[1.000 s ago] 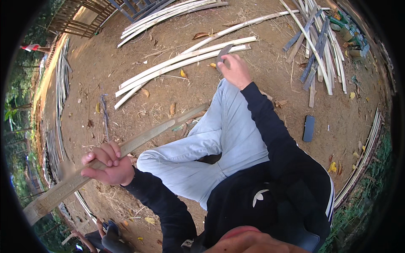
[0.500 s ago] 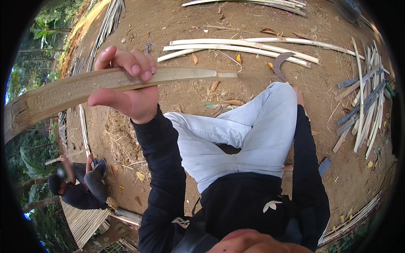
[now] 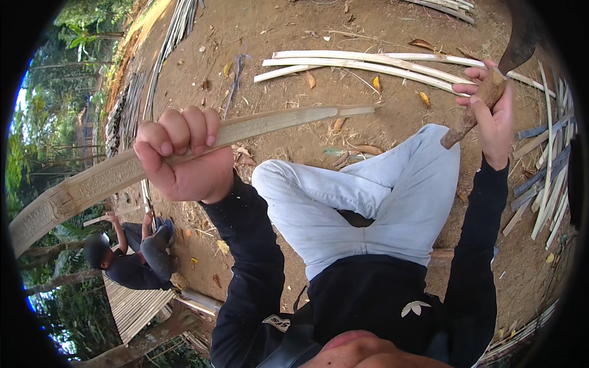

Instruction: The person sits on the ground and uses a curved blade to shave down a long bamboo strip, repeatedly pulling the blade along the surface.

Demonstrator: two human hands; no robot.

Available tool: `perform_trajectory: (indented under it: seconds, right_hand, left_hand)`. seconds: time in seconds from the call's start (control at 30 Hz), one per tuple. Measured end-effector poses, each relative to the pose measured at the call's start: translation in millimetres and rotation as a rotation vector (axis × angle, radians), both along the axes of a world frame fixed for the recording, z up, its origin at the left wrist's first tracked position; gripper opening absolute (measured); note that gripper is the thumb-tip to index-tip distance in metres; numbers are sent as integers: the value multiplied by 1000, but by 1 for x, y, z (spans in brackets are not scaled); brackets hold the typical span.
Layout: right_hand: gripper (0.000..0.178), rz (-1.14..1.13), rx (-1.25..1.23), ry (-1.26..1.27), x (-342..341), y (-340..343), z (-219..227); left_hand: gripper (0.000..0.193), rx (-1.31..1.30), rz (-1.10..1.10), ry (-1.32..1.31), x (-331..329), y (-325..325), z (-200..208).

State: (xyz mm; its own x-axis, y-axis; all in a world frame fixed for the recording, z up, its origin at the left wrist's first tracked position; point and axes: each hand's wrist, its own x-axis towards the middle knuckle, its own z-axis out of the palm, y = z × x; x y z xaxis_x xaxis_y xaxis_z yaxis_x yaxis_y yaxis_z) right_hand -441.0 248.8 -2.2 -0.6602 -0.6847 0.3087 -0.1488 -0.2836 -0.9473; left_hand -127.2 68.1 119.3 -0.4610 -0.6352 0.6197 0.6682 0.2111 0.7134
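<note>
My left hand [image 3: 184, 153] is closed round a long split bamboo strip [image 3: 282, 124], pale on its inner face. The strip runs from the far left edge across the front of my knees and narrows to a thin tip on the right. In my right hand [image 3: 498, 126] is a curved knife [image 3: 489, 92], held by its brown wooden handle. Its dark, broad blade points up and away from me. The knife hangs above the ground beyond my right knee, apart from the bamboo.
Several pale bamboo strips [image 3: 362, 64] lie on the dirt ahead of my legs. A loose pile of strips [image 3: 555, 165] is at the right. Another person [image 3: 138, 257] sits at the left with a strip in hand, near a slatted bamboo platform [image 3: 138, 306].
My right hand has lifted the curved knife from the ground beside my right knee. My left fingers have closed more tightly round the bamboo strip, and its far left end sits lower.
</note>
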Motion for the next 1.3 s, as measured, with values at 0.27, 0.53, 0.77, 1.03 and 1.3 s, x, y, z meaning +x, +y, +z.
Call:
perform_trajectory:
  seconds: [0.27,0.53,0.77,1.03,1.3]
  right_hand:
    - [52,733,87,-634,153,-3,-12]
    - [43,731,96,-76,192,-8,4]
    - [38,707,149,-71,195,-8,0]
    - [40,770,97,-251,199,-2,-5]
    - [39,617,-5,-178,198,6,-19]
  left_hand:
    - [35,-6,21,16,18,12,-12]
    - [36,-18,50,-3,11,22,-9]
    - [35,-30,53,1,18,30,-13]
    - [36,-34,100,-55,13,43,-12]
    - [29,126,-30,-10,9,34,-13]
